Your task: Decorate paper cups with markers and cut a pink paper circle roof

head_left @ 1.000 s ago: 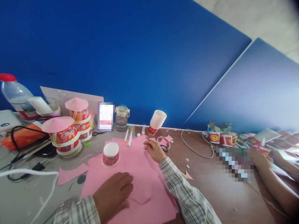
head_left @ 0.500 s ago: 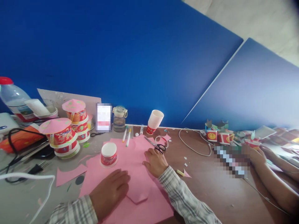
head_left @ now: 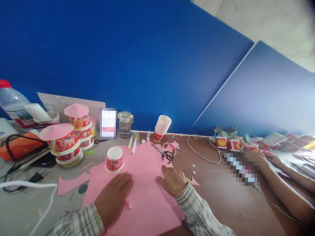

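A large pink paper sheet (head_left: 145,183) lies in front of me, slightly creased near its lower middle. My left hand (head_left: 116,193) rests on its left half, fingers together and stretched out flat. On the sheet's right edge my right hand (head_left: 172,180) lies with its fingers extended and thumb apart; it holds nothing. A red and white paper cup (head_left: 115,160) stands upside down on the sheet, just beyond my left hand. Black-handled scissors (head_left: 164,153) lie open beyond my right hand.
Two stacks of decorated cups with pink cone tops (head_left: 59,137) stand left. Markers (head_left: 134,144), a glass jar (head_left: 125,124) and nested paper cups (head_left: 162,127) line the back, before a blue partition (head_left: 123,65). Another person's arm (head_left: 273,177) reaches over small cup crafts (head_left: 232,144) at right.
My right hand has moved right and toward me, uncovering the scissors' handles. My left hand has shifted slightly left. The sheet's folded flap now lies flatter. The other person's hand has moved left.
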Available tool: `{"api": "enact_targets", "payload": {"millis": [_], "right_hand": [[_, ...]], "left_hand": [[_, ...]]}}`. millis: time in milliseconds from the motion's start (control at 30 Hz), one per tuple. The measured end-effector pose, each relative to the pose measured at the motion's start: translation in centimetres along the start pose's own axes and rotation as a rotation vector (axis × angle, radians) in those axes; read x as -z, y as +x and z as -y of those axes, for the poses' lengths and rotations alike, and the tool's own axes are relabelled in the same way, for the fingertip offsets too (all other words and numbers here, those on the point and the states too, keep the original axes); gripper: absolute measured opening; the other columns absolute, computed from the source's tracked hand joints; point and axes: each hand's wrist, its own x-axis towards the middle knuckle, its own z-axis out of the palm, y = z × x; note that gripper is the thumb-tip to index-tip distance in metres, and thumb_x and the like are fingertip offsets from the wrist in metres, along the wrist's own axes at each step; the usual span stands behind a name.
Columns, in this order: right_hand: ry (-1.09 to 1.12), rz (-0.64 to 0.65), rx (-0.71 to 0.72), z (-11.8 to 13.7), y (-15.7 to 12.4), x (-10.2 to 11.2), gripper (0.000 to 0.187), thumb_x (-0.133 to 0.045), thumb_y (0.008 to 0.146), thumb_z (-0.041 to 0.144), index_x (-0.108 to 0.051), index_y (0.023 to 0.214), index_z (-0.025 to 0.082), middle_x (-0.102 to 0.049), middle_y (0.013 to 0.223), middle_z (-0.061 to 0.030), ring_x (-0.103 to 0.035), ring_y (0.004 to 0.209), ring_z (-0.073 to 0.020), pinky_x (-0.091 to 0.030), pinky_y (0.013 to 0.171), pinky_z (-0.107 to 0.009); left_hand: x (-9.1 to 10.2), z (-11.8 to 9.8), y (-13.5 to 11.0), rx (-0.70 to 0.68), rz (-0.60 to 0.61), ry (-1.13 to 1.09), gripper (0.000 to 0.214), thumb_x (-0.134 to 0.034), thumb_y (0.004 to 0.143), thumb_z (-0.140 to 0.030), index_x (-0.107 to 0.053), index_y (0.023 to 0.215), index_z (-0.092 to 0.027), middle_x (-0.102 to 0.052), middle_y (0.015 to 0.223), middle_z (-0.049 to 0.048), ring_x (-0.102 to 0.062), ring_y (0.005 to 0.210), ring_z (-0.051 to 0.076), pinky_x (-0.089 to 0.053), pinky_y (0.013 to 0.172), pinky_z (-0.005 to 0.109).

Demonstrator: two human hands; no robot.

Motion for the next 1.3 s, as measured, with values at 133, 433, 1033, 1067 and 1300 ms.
{"api": "enact_targets", "payload": {"millis": [133,433,1033,1067,1300], "right_hand": [[0.067,-0.023,0.233,1.2,-0.8,0.0,0.045,-0.054,0.073,0.053,-0.052,0.111,0.030,-0.059,0.115,-0.0053,-0.055,0.105,-0.0279,-0.042,0.091,-0.038],[0.175,-0.077,0.499,0.7,1.4,-2.8,0.076,-0.066,0.060,0.058,-0.042,0.126,0.030,-0.039,0.139,-0.0074,-0.033,0.127,-0.0303,-0.030,0.105,-0.042],[0.079,-0.239,-0.192,-6.0,12.3,-0.4,0.024,-0.051,0.087,0.028,-0.054,0.109,0.018,-0.058,0.114,-0.0048,-0.060,0.096,-0.0197,-0.050,0.084,-0.039],[0.083,-0.230,-0.203,-5.7,12.7,-0.3,0.024,-0.051,0.087,0.028,-0.054,0.109,0.018,-0.058,0.114,-0.0048,-0.060,0.096,-0.0197,-0.050,0.084,-0.039],[0.098,-0.286,-0.271,-4.7,13.7,1.1,0.023,-0.051,0.087,0.027,-0.054,0.109,0.018,-0.059,0.113,-0.0047,-0.061,0.095,-0.0193,-0.051,0.083,-0.038]], "left_hand": [[0.5,-0.5,-0.1,-0.016,0.063,-0.055,0.054,-0.050,0.066,-0.044,-0.039,0.117,-0.027,-0.051,0.123,0.0045,-0.039,0.112,0.025,-0.038,0.092,0.044],[0.9,-1.8,-0.4,0.016,0.089,0.002,0.056,-0.054,0.065,-0.037,-0.039,0.117,-0.027,-0.043,0.130,0.0071,-0.029,0.118,0.029,-0.029,0.095,0.048],[1.8,-3.2,-0.4,0.030,0.015,-0.061,0.074,-0.047,0.046,-0.068,-0.040,0.114,-0.041,-0.024,0.139,0.0059,-0.023,0.119,0.038,-0.024,0.094,0.057],[1.9,-3.2,-0.4,0.028,0.014,-0.062,0.075,-0.048,0.045,-0.068,-0.039,0.114,-0.041,-0.023,0.139,0.0060,-0.023,0.119,0.038,-0.024,0.094,0.058],[2.0,-3.2,-0.4,0.022,0.013,-0.048,0.078,-0.051,0.042,-0.068,-0.039,0.114,-0.041,-0.027,0.138,0.0064,-0.025,0.118,0.039,-0.025,0.092,0.059]]}}
